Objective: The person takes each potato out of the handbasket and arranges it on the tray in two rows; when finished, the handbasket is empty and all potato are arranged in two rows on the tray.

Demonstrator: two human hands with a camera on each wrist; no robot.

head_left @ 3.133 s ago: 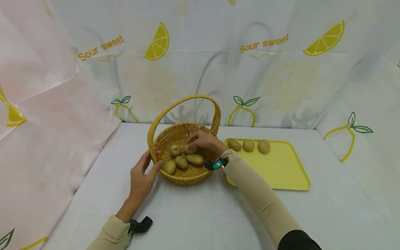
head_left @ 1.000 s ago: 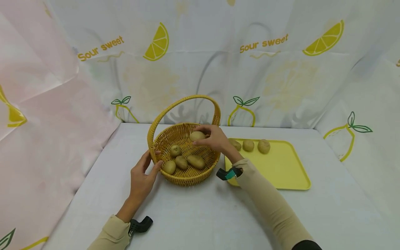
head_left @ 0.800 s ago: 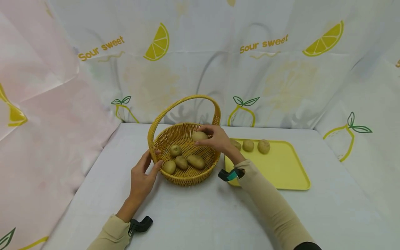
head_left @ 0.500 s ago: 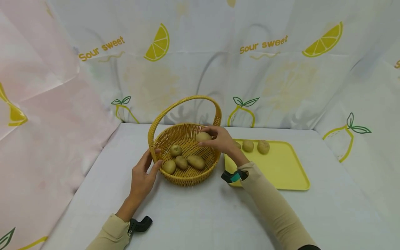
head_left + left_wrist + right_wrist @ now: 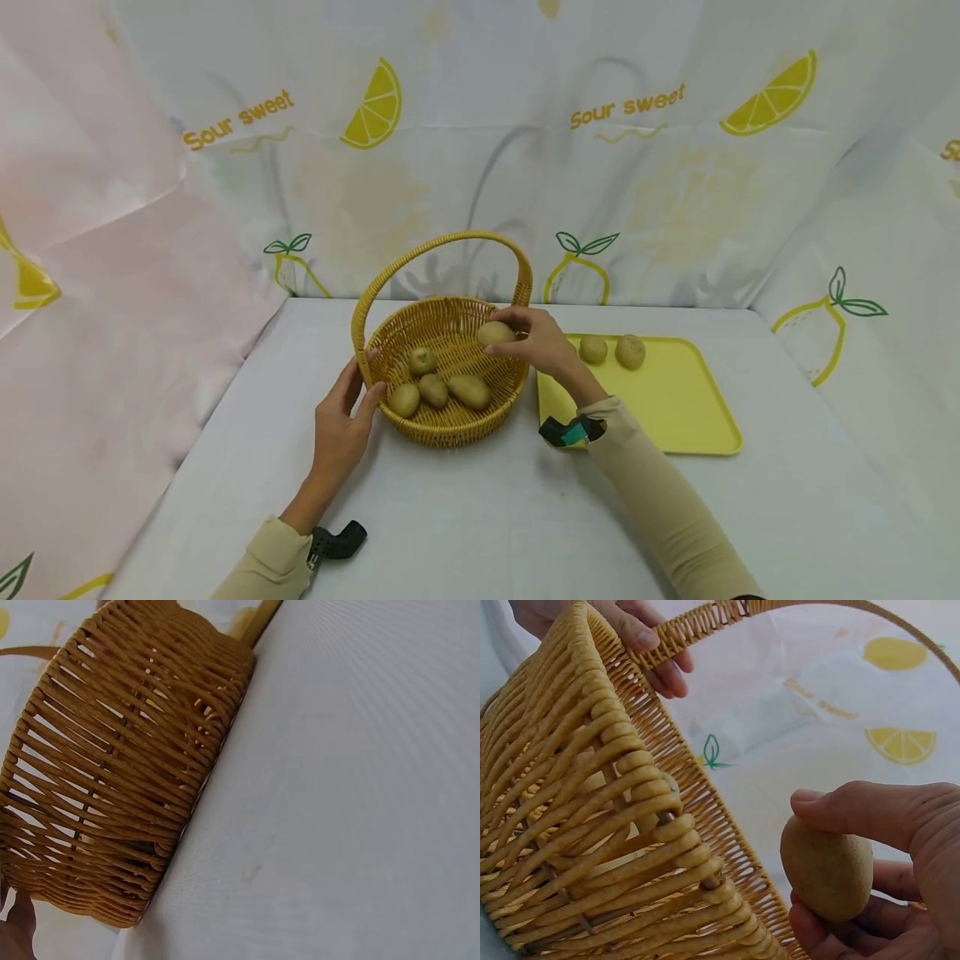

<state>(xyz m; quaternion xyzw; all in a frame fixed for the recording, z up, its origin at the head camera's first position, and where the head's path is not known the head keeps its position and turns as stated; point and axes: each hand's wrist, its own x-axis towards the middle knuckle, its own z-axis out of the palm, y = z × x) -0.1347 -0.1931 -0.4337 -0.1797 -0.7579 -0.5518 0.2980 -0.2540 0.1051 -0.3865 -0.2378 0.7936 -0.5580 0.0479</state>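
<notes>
A wicker basket (image 5: 450, 435) with a tall handle stands on the white table, with several potatoes (image 5: 469, 391) lying in its bottom. My left hand (image 5: 341, 429) grips the basket's left rim at the foot of the handle, thumb outside and fingertips inside. Between the thumb and fingers of my right hand (image 5: 546, 342) is a pale potato (image 5: 495, 334), raised near the basket's right rim. The right wrist view shows that potato (image 5: 826, 870) pinched clear of the wicker wall. In the left wrist view the basket's side (image 5: 127, 765) fills the left part.
A yellow tray (image 5: 663, 408) lies right of the basket. Two potatoes (image 5: 630, 352) show along its back edge; another there is mostly hidden behind my right hand. The basket handle (image 5: 450, 242) arches over the basket. A lemon-printed cloth (image 5: 480, 167) hangs behind the table.
My right hand has lifted a potato from the basket's bottom and carried it right, toward the right rim. My left hand has kept its grip on the basket.
</notes>
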